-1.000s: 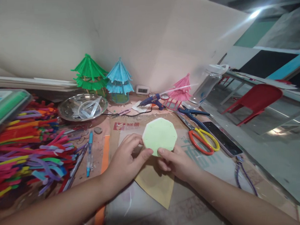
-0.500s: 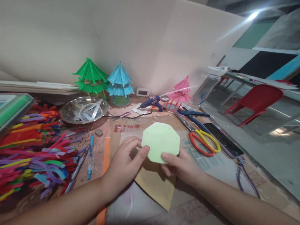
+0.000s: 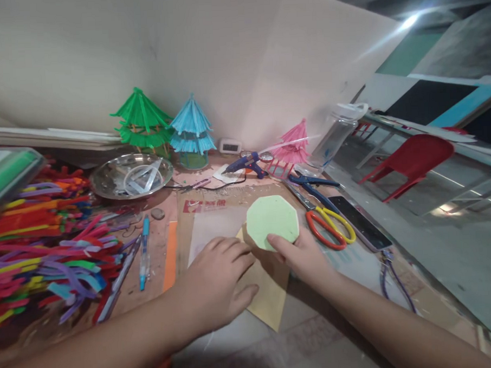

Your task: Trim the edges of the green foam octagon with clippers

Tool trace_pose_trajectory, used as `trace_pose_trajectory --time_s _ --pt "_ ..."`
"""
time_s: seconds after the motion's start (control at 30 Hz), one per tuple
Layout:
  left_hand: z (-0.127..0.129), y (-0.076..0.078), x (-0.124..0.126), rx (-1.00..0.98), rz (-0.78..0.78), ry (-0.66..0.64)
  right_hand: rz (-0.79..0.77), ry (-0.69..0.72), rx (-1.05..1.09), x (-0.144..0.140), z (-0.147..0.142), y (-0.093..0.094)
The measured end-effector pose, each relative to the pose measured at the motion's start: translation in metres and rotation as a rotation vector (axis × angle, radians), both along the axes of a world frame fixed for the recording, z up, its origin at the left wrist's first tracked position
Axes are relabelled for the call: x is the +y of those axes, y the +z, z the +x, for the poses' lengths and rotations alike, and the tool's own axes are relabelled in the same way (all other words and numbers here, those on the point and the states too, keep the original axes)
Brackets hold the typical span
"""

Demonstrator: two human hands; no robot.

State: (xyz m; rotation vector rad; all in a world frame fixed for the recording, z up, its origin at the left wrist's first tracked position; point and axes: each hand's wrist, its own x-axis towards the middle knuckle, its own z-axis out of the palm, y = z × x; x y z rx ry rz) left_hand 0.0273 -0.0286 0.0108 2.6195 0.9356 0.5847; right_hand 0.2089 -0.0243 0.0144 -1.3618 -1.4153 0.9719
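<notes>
A pale green octagonal piece (image 3: 271, 220), like card or foam, is pinched at its lower right edge by my right hand (image 3: 303, 254), thumb on top. My left hand (image 3: 223, 280) is apart from it, back upward and fingers loosely spread. It hovers at the left side of a tan sheet of paper (image 3: 270, 297), which lies on the covered table below both hands. Whether the left fingers touch the sheet I cannot tell. Scissors with red and yellow handles (image 3: 331, 229) lie just right of my right hand.
Pipe cleaners (image 3: 61, 257) and a blue pen (image 3: 144, 253) lie left. Behind are a metal plate (image 3: 99, 182), green (image 3: 141, 121), blue (image 3: 192, 126) and pink (image 3: 292, 141) pavilion models, and a glue gun (image 3: 244, 163). Pliers (image 3: 314, 182), a phone (image 3: 359, 222) and a bottle (image 3: 336, 134) stand or lie right.
My left hand has let go of the green octagon and moved down, its fingers spreading. My right hand still holds the octagon, now slightly further right. The view has shifted a little.
</notes>
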Motion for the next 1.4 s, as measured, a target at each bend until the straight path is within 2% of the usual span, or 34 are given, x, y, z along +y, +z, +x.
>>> trace_pose_trajectory --time_s 0.17,0.47,0.63,0.87,1.0,1.17,1.27,1.33,1.4 --pt "0.002 0.001 -0.004 0.102 0.013 0.013 0.018 0.097 -0.149 0.007 0.005 -0.005" --pt "0.003 0.002 -0.002 0.182 0.018 0.018 0.135 0.064 -0.469 0.009 0.005 -0.014" --pt "0.004 0.001 -0.001 0.197 0.044 0.008 0.248 0.025 -0.508 0.012 0.004 -0.016" --pt "0.004 0.002 -0.002 0.194 0.081 0.002 0.199 0.033 -0.547 0.016 0.006 -0.013" --pt "0.004 0.001 -0.002 0.199 0.082 0.000 0.180 0.101 -0.500 0.012 0.003 -0.008" --pt "0.005 0.002 -0.003 0.148 0.048 0.011 0.115 0.198 -0.315 -0.012 0.014 -0.009" --pt "0.003 0.005 0.000 0.149 0.024 0.004 0.056 0.077 -0.162 -0.015 0.024 -0.013" --pt "0.001 0.005 0.004 0.160 0.010 -0.010 0.004 -0.052 -0.016 -0.007 0.027 -0.015" --pt "0.000 0.002 0.010 0.162 0.002 -0.021 -0.047 -0.111 0.093 0.005 0.028 -0.017"
